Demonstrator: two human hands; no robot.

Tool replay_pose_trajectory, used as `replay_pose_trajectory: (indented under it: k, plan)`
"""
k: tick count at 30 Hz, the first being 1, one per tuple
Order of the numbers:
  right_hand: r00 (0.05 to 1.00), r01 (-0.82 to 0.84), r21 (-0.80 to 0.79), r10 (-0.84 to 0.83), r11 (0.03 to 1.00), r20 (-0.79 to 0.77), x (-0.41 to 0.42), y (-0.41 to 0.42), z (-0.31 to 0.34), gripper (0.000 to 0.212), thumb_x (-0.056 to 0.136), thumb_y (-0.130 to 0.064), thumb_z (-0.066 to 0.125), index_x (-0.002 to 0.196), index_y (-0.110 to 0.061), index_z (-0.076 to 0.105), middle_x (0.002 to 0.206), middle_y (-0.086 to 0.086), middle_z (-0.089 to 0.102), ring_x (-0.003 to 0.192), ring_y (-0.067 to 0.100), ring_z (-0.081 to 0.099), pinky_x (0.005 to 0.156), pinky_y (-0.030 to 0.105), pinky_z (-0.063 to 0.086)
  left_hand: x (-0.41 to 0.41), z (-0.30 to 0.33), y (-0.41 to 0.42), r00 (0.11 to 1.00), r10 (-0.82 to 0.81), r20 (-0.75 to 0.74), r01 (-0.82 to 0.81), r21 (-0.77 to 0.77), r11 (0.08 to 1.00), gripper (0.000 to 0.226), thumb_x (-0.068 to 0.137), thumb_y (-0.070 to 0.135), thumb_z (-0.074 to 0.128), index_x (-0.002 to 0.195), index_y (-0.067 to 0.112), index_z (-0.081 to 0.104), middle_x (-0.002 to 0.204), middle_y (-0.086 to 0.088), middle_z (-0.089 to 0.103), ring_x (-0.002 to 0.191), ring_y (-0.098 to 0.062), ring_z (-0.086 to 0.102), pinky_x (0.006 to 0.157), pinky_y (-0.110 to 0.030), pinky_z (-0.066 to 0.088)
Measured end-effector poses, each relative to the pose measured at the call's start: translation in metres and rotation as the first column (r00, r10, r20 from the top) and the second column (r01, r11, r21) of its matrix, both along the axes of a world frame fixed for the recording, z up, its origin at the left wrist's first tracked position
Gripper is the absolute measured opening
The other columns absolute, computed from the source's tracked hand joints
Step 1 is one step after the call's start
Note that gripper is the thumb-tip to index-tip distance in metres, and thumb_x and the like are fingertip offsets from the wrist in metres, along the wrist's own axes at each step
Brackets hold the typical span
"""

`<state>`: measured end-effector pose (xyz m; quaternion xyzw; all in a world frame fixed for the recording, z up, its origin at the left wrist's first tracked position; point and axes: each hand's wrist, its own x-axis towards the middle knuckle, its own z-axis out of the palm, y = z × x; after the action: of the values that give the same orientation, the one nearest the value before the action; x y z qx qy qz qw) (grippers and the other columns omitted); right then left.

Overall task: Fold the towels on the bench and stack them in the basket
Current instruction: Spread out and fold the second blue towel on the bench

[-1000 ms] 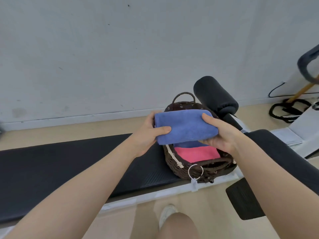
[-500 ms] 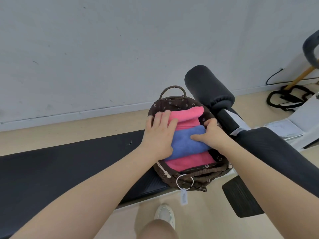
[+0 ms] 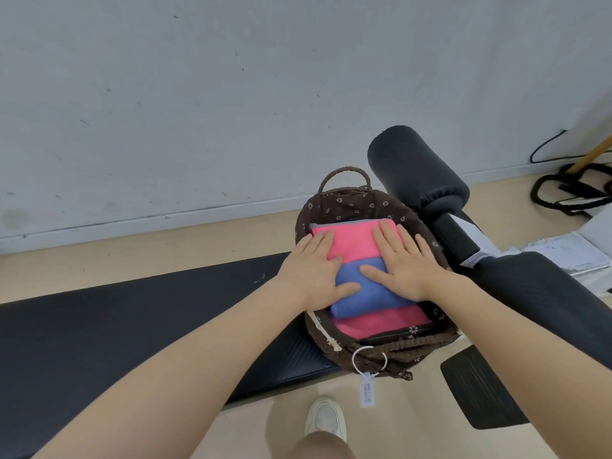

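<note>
My left hand (image 3: 314, 276) and right hand (image 3: 402, 263) press flat-fingered on the blue towel (image 3: 361, 296) beneath them in the basket (image 3: 334, 207); next, I judge, lifting away.

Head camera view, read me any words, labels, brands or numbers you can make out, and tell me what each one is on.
Nothing here can be read.
White tag hanging from the basket: dark print, too small and blurred to read.
White label on the bench's roller post: no readable text.
Pink towel, blue towel, bench pad, wall: no print visible.
</note>
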<state>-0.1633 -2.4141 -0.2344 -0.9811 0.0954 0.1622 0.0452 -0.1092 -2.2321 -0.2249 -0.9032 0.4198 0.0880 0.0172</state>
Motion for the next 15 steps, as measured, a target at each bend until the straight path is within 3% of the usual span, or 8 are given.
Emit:
replay_pose_trajectory:
  k: [3,6,12,15]
  plan:
    - [1.0,-0.016,-0.048,0.016,0.999,0.01,-0.002,0.001,-0.002,0.093,0.086,-0.07,0.029,0.149,-0.017,-0.014,0.156,0.002,-0.025,0.145,0.02,-0.02,0.118,0.041,-0.009,0.006,-0.001,-0.007,1.0,0.006,-0.014,-0.005,0.091,0.996,0.096,0.076,0.077,0.04,0.143,0.009,0.025,0.157,-0.016,0.0,0.146,-0.026,0.003,0.119,-0.039,-0.003]
    - [1.0,0.0,-0.017,0.0,1.0,-0.012,-0.002,0.002,-0.005,0.094,0.085,-0.07,0.032,0.15,-0.015,-0.008,0.157,0.003,-0.022,0.145,0.02,-0.017,0.118,0.04,-0.004,0.01,-0.001,-0.014,0.999,0.028,-0.038,-0.022,0.155,0.988,0.102,0.07,0.078,0.048,0.14,0.007,0.026,0.156,-0.016,0.01,0.144,-0.025,0.016,0.118,-0.039,0.003]
    - [0.999,0.026,-0.086,-0.028,0.996,-0.016,0.002,0.008,-0.007,0.084,0.089,-0.069,0.022,0.151,-0.018,-0.005,0.157,0.001,-0.02,0.145,0.021,-0.016,0.118,0.042,-0.006,0.01,0.001,-0.018,0.999,0.032,-0.001,-0.031,0.21,0.977,0.087,0.081,0.073,0.036,0.143,0.012,0.028,0.157,-0.014,0.009,0.143,-0.027,0.017,0.118,-0.04,0.003]
    - [1.0,0.014,-0.12,-0.017,0.993,-0.02,0.0,0.011,0.001,0.08,0.091,-0.065,0.019,0.15,-0.017,-0.006,0.158,0.002,-0.018,0.145,0.023,-0.016,0.118,0.043,-0.007,0.0,0.0,-0.013,0.997,0.077,0.017,-0.079,0.083,0.993,0.07,0.09,0.062,0.033,0.139,0.012,0.036,0.154,-0.013,0.021,0.141,-0.026,0.021,0.117,-0.04,0.005]
